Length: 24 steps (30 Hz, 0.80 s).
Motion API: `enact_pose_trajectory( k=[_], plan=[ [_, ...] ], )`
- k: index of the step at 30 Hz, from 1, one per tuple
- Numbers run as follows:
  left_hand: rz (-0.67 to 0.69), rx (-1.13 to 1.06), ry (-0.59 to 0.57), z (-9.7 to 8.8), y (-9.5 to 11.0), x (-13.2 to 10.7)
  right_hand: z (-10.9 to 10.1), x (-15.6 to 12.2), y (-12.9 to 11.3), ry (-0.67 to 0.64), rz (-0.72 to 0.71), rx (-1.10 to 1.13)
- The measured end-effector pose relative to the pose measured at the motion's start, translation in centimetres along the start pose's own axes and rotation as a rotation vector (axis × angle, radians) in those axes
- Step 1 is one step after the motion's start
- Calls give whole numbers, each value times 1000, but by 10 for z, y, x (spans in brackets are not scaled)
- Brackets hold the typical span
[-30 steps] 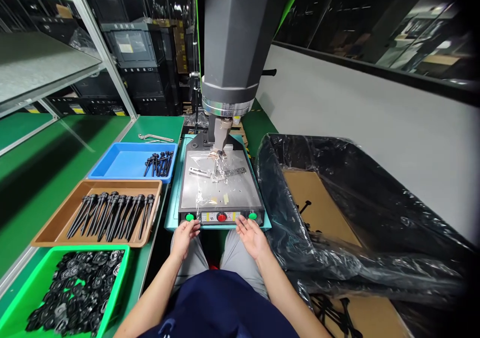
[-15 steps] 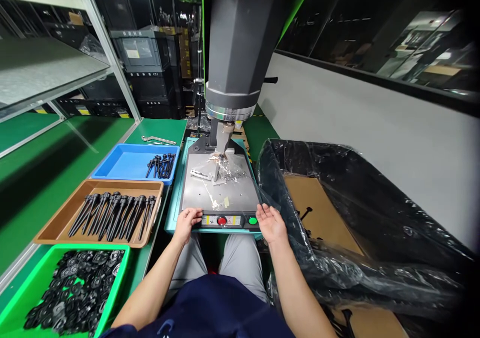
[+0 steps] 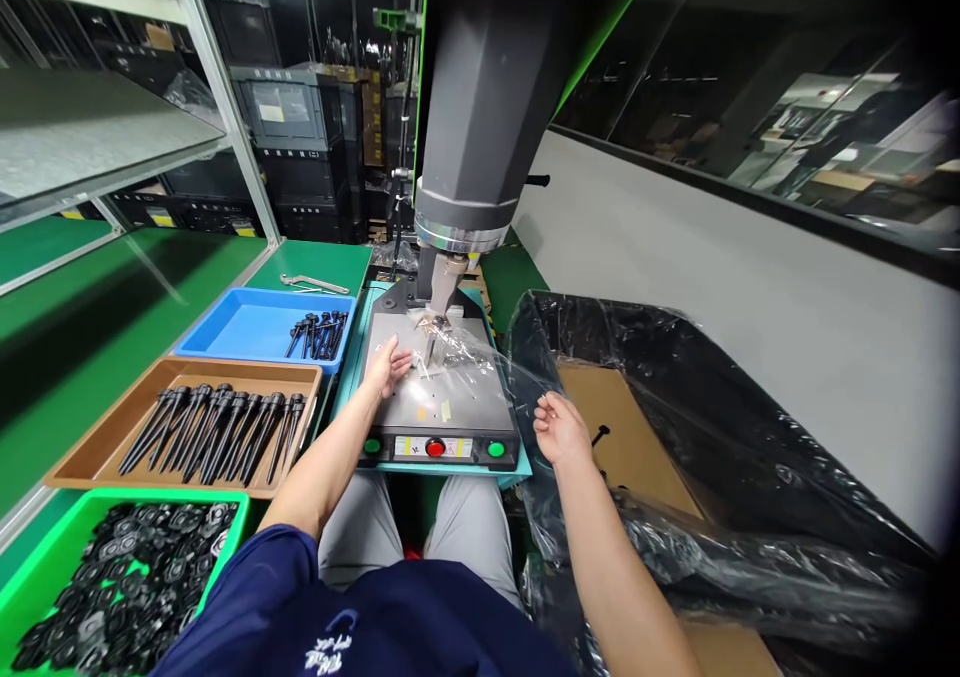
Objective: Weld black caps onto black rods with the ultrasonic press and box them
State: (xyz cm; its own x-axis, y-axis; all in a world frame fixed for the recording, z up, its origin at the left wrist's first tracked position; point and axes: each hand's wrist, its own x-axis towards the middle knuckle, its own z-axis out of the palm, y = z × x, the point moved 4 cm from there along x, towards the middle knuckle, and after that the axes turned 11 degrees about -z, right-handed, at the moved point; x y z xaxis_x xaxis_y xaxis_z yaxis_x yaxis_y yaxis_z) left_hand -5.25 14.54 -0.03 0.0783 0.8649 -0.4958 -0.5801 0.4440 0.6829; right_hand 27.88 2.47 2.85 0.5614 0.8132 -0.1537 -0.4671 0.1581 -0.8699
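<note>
Clear plastic film (image 3: 471,347) lies over the small fixture under the press horn (image 3: 448,282), and a stretched edge of it runs right. My right hand (image 3: 562,429) pinches that edge, between the press and the lined box. Over the left part of the metal base plate (image 3: 397,412), my left hand (image 3: 386,369) is open, fingers extended towards the fixture. Whether its fingertips touch anything is hard to see. Along the base's front sit a red button (image 3: 436,448), a left green button (image 3: 372,446) and a right green button (image 3: 496,449).
On the left bench stand a blue tray (image 3: 225,322) and a brown tray (image 3: 90,457), both with black stem-like parts, and a green tray (image 3: 30,582) of small black parts. A wrench (image 3: 319,283) lies behind. At right is a box lined with black plastic (image 3: 750,457).
My left hand has left the front panel's left end and moved forward over the plate. My right hand has closed on the film, which is now pulled out to the right.
</note>
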Motion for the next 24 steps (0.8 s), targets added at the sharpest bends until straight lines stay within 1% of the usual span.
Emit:
enact_pose_trajectory(
  k=[3,5,9,14,17,20,24],
  plan=[
    [-30,-131,-20,0,-3,-1,8,12,-11,8,7,-49],
    [-23,-156,-8,-1,-5,-4,12,20,-17,11,5,-76],
    [-21,-143,-37,0,-5,-8,15,34,-22,17,28,-147],
    [2,-72,-86,4,3,-12,10,48,-24,-27,62,-293],
    [18,-54,-69,6,4,-12,9,57,-28,-55,66,-339],
    [65,-40,-33,9,5,-12,8,64,-31,-62,33,-364],
    [60,-48,-57,14,2,-11,5,72,-32,-30,-55,-399]
  ],
)
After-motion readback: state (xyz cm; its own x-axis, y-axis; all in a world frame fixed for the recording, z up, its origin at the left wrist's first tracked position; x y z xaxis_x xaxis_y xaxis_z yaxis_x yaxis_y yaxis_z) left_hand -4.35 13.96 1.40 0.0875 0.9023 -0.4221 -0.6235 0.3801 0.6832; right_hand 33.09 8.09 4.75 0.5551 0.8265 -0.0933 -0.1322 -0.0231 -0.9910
